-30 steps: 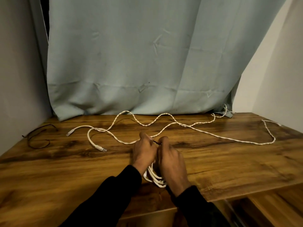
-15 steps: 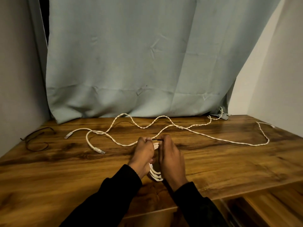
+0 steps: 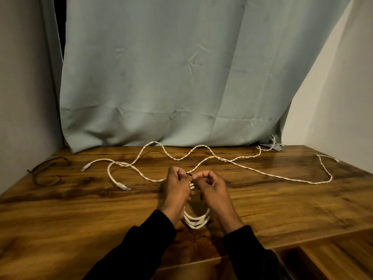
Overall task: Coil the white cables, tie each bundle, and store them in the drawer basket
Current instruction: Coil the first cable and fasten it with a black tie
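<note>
I see my left hand (image 3: 176, 190) and right hand (image 3: 212, 188) each pinching the black tie (image 3: 189, 174). The coiled white cable (image 3: 195, 221) hangs between them above the wooden table (image 3: 80, 209).

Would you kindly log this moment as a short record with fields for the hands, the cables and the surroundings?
left hand: pinches one end of a thin black tie
right hand: pinches the tie's other end
coiled bundle: white loops hanging between both hands
loose white cables: spread across the wooden table, uncoiled
black wire: far left on the table
backdrop: pale blue curtain
drawer basket: not in view
</note>
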